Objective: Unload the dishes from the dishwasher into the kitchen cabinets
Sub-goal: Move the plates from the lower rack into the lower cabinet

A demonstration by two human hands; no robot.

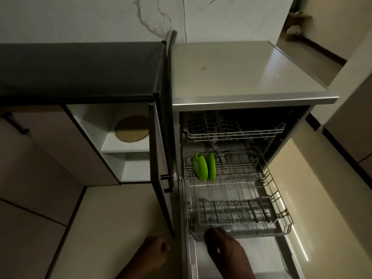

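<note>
The dishwasher stands open with its lower rack [269, 178] pulled out over the dropped door. Two green plates [203, 167] stand on edge at the rack's back left. A grey cutlery basket [235, 212] sits at the rack's front. My right hand [223, 248] rests at the rack's front edge, fingers curled on the wire rim. My left hand [153, 252] hangs lower left over the floor, loosely closed with nothing in it. The upper rack [233, 129] sits pushed in and looks bare.
An open cabinet [124, 146] stands left of the dishwasher, its dark door [161, 150] swung out between them. A round tan plate [131, 128] lies on its upper shelf. A steel countertop [241, 73] covers the dishwasher. Pale floor tiles surround it.
</note>
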